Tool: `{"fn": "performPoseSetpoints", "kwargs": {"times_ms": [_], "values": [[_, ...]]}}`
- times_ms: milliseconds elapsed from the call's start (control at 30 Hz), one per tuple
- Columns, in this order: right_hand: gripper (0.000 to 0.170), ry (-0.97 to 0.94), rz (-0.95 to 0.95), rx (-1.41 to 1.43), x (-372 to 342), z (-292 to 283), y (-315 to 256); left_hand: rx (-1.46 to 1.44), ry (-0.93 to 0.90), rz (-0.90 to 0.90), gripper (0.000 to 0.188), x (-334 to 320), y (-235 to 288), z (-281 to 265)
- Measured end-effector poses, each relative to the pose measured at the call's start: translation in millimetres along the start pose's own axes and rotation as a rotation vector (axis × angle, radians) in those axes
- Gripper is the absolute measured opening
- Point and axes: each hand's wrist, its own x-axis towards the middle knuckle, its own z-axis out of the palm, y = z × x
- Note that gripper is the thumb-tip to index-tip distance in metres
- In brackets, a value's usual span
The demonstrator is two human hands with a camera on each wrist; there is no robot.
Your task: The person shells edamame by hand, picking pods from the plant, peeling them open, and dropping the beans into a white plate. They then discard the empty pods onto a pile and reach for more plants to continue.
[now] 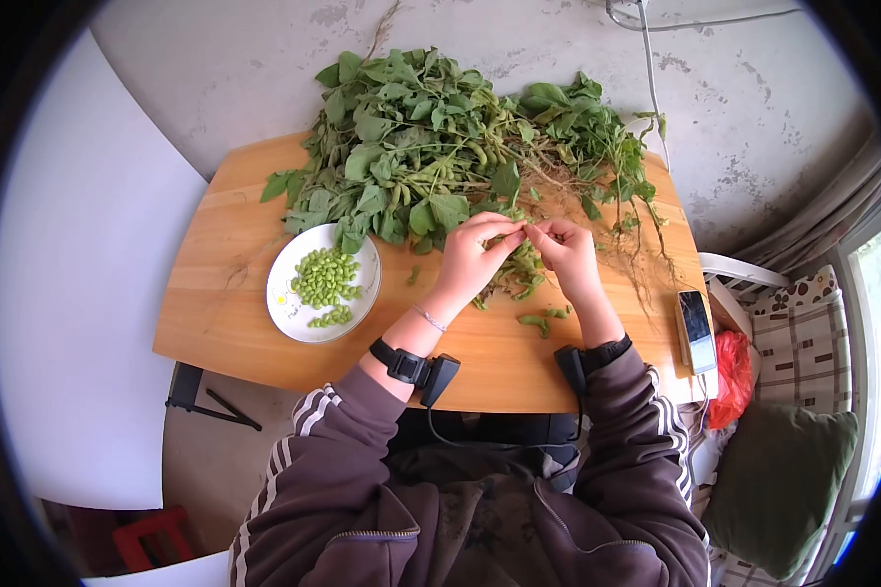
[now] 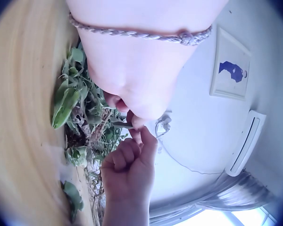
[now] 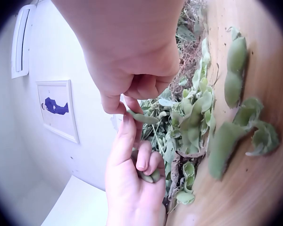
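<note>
Both hands meet above the table, fingertips together. The left hand (image 1: 475, 256) pinches one end of a green pod (image 3: 145, 118), and its lower fingers curl round more pods (image 3: 155, 176) in the palm, as the right wrist view shows. Thumb and forefinger of the right hand (image 1: 566, 256) pinch the same small pod at its tip; its other fingers are curled. Below the hands lie a heap of pods and shells (image 3: 193, 117) and a few loose pods (image 1: 533, 321). A white plate (image 1: 282, 311) holding shelled green beans (image 1: 325, 278) stands left of the left forearm.
Leafy plants with roots (image 1: 401, 147) cover the back of the wooden table (image 1: 215, 328). A phone (image 1: 695, 328) stands at the table's right edge, beside a red bag (image 1: 731, 379) and a chair with a dark green cushion (image 1: 783, 484).
</note>
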Motion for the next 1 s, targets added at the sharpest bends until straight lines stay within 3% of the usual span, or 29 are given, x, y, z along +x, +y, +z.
{"fn": "performPoseSetpoints", "kwargs": {"times_ms": [400,600,1000], "values": [[0.020,-0.030,-0.090,-0.055,2.0,0.1,6.5,0.017,-0.038,-0.017,0.017,-2.6,-3.5,-3.4],[0.021,-0.027,0.011,0.030,0.1,0.7,-1.0,0.020,-0.023,-0.026,0.018,-2.3,1.0,-3.6],[0.021,-0.018,-0.018,-0.009,1.8,1.4,4.8,0.083,0.021,0.051,0.020,0.5,-5.2,-1.7]]}}
